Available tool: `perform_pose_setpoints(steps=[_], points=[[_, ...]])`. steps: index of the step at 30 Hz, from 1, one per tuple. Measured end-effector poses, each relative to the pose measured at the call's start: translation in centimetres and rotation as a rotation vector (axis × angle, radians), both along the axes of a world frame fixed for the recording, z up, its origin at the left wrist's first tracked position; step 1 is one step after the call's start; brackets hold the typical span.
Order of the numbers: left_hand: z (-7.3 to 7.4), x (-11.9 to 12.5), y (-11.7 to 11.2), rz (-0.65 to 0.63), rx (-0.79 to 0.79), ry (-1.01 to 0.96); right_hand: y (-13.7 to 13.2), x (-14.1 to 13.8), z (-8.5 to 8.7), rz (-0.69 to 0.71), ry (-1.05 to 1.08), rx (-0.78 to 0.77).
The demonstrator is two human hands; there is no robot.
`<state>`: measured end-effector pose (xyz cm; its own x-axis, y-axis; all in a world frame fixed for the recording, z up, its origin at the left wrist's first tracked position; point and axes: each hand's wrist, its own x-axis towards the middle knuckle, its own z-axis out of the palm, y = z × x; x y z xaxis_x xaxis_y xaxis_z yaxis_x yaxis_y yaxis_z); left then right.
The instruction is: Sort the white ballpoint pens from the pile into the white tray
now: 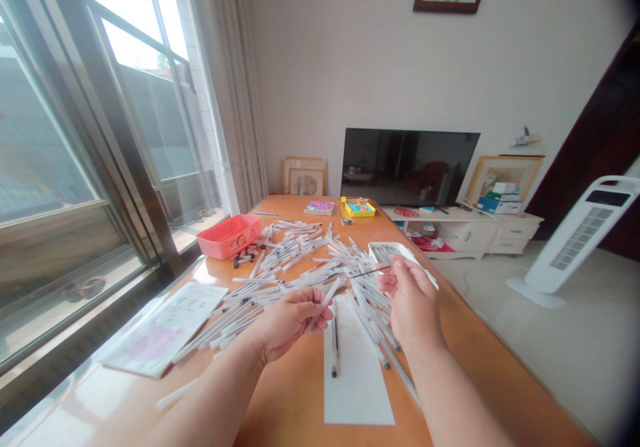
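Note:
In the head view, my left hand (295,320) pinches a whitish translucent pen barrel (325,305), tilted up to the right. Between the fingertips of my right hand (413,300) is a thin dark pen refill (369,273), pointing left toward the barrel but apart from its lower end. Below the hands, a pen with a black end (335,347) lies on a white sheet of paper (357,393). Loose pen barrels (300,250) are heaped over the table around and beyond both hands. Just past my right hand stands a white tray (373,250) holding grey sticks.
A red plastic basket (227,237) stands at the left, with small black caps (243,258) beside it. A booklet (170,327) lies at the left front. Toward the far edge are a yellow box (360,212) and a colourful book (319,208). The wooden table (280,407) ends at the right.

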<state>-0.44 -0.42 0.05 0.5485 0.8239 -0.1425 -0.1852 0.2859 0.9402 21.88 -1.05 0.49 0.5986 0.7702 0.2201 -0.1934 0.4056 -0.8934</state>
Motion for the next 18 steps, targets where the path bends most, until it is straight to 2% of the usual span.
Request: perform_pose_setpoints(steps=[10,18], points=[[0.21,-0.04,-0.13,-0.039,0.072,0.087,0.01,0.13,0.06,-0.015,-0.052,0.009],[-0.14,-0.2,-0.09,-0.056,0.058,0.105,0.18,-0.25,-0.03,0.041,-0.107,-0.053]])
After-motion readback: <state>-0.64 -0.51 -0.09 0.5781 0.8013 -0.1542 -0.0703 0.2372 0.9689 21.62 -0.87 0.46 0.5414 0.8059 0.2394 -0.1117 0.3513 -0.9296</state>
